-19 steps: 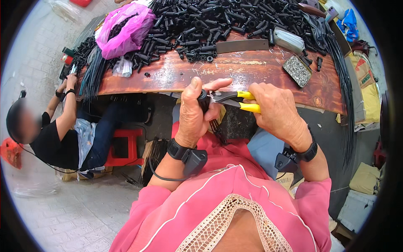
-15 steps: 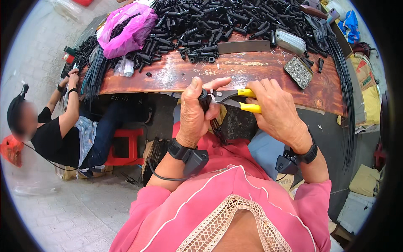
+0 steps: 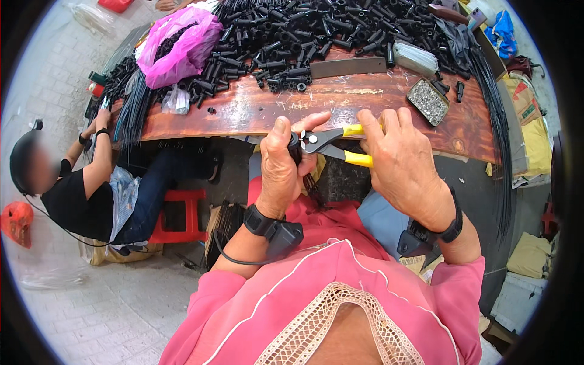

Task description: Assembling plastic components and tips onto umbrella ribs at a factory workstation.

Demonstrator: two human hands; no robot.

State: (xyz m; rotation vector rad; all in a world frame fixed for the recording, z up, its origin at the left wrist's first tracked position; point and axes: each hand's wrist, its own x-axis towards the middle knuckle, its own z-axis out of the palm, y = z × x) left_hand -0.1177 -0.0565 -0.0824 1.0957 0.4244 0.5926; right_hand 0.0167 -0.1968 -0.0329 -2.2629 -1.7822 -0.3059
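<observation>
One black part [image 3: 295, 148] in left hand [image 3: 278, 163]; pliers [image 3: 330, 151] (yellow-handled) in right hand [image 3: 404, 157].

We see a pink top [image 3: 243, 304] with pink sleeves [image 3: 460, 286], white piping [image 3: 266, 296] down the front, cream openwork lace [image 3: 296, 331] round the neckline. Left wrist [image 3: 272, 205]: black strap [image 3: 259, 222], chunky black module [image 3: 285, 240], thin dark cable [image 3: 240, 262] looping off it. Right wrist [image 3: 438, 210]: second strap [image 3: 453, 228], second module [image 3: 415, 239], also black.

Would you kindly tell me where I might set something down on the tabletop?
The wooden tabletop shows bare between the small black piece and the left hand, and in front of the open tin of metal bits. Behind the flat strip it is crowded with heaped black tubular parts.
</observation>
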